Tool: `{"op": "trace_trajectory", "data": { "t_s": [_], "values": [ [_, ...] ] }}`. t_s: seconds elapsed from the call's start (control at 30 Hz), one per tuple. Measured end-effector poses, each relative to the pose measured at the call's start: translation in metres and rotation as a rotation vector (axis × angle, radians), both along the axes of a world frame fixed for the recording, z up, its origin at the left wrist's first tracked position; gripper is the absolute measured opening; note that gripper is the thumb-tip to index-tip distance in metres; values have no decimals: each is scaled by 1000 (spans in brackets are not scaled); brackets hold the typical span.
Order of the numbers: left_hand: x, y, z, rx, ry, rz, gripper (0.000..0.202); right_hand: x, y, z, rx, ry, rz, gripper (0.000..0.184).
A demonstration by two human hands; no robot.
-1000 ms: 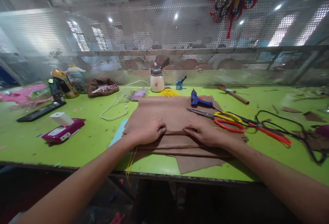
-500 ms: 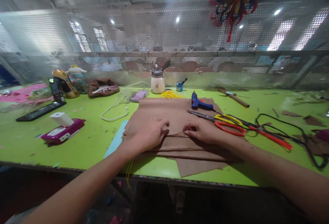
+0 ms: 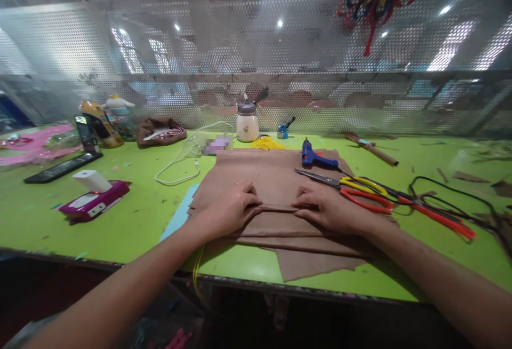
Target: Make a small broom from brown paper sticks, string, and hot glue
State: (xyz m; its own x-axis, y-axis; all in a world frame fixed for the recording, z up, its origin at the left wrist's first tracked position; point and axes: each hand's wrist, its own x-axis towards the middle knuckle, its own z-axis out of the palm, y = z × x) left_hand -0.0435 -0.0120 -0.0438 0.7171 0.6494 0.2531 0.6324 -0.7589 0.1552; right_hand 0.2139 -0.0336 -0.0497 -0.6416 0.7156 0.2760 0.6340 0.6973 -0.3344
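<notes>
A stack of thin brown sheets [image 3: 264,170], paper or cloth I cannot tell, lies in front of me. My left hand [image 3: 232,207] pinches a narrow raised fold [image 3: 279,208] in the top sheet from the left. At the fold's other end, my right hand [image 3: 326,207] pinches it between thumb and fingers. A short stretch of the fold shows between the hands. Just beyond my right hand, scissors [image 3: 318,177] with yellow and red handles and a blue glue gun [image 3: 318,159] rest on the stack's right side.
The green table [image 3: 132,231] has its edge close to me. To the left are a purple power strip [image 3: 96,202] and a white cable [image 3: 174,182]. A white jug [image 3: 247,125] stands at the back, before a perforated screen. Red-handled pliers [image 3: 444,218] and a black cord lie right.
Both hands have closed tighter on the fold, which now runs straighter between them. My right hand has shifted slightly right. The whole view has shifted a little.
</notes>
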Motion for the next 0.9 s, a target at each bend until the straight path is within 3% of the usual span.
{"op": "trace_trajectory", "data": {
  "t_s": [0.43, 0.67, 0.9],
  "values": [
    [0, 4, 0, -19, -35, 21, 28, 5, 13, -2, -81, 60, -77, 19],
    [5, 3, 2, 62, 58, 95, 36, 6, 15, -8, 51, -35, -82, 31],
    [6, 2, 3, 63, 75, 85, 35, 3, 7, -6, 123, -104, -128, 28]
  ]
}}
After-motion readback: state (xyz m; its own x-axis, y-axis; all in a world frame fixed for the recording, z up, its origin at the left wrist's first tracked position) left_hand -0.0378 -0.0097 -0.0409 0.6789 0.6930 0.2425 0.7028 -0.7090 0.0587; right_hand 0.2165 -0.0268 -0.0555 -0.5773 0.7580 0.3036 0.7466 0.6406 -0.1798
